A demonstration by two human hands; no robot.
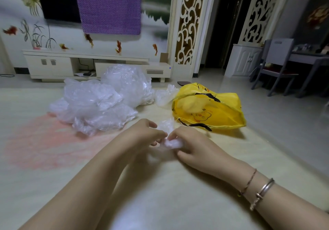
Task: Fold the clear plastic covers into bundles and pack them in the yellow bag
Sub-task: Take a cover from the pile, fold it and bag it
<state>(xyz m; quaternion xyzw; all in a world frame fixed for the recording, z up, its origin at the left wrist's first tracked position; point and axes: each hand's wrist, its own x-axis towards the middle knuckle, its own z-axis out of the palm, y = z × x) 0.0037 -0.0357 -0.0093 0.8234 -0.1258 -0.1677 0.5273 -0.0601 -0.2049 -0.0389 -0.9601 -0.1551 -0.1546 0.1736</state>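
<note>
Centre frame: left hand (151, 133) and right hand (188, 140) each pinch one plastic cover (169, 140), compacting it. Yellow bag (213, 108), right of centre, lies open for packing.

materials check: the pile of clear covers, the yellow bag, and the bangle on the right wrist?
Pile of clear covers: thin plastic film, translucent white and glossy; it crumples and catches light in its creases.
Yellow bag: soft and limp, matte with a faint sheen, black print and black handles; likely non-woven fabric or thin plastic, can't tell.
Bangle: rigid and silvery, probably metal.
</note>
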